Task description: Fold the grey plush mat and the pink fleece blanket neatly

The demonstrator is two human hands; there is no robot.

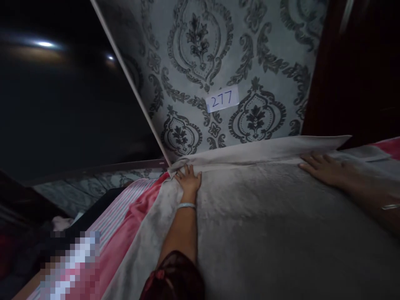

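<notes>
A grey blanket [250,221] lies spread in front of me, its far edge resting up against the patterned wall. My left hand [188,180] presses flat on the blanket near its far left corner, fingers spread, a bangle on the wrist. Toward the far right edge, my right hand [323,166] also lies on the blanket with its fingers stretched out. Neither hand holds anything that I can see. Along the left side, a pink cloth [137,212] shows from under the blanket.
A large dark screen [71,104] stands at the left. The wallpapered wall [200,71] carries a paper label [222,99] reading 277. Dark red-brown wood [356,75] rises at the right. A striped cloth [118,204] lies left of the pink one, and a blurred patch covers the lower left.
</notes>
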